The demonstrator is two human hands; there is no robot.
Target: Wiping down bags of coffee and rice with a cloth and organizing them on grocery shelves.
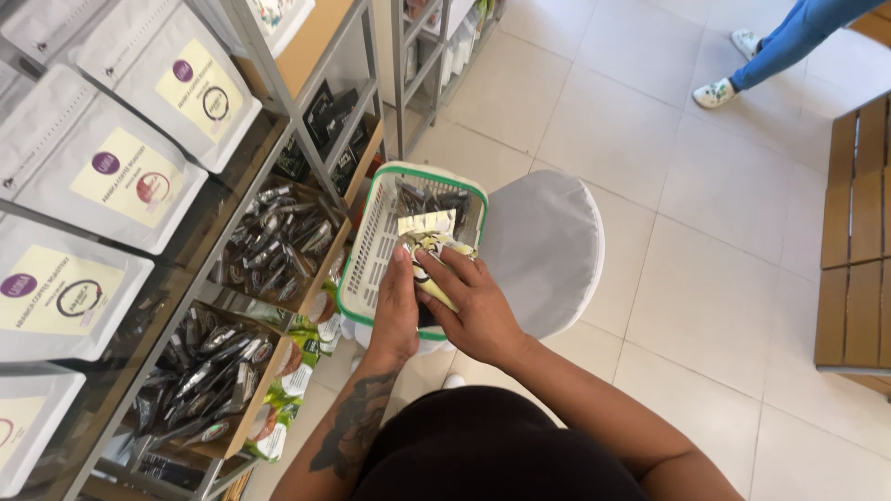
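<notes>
In the middle of the frame, both hands work inside a white basket with green rim (367, 243) that rests on a grey round stool (548, 250). The right hand (473, 311) has its fingers closed on a small yellow-white sachet (429, 252), lifted just over the other packets; the left hand (397, 311) lies beside it, fingers bent on the same sachet, I think, though the view is poor there. It looks like sorting of the sachets. At left, shelf trays with dark sachets (274, 241) and white pouches (111, 176) stand close. A person's blue leg (789, 37) is at upper right, well apart.
</notes>
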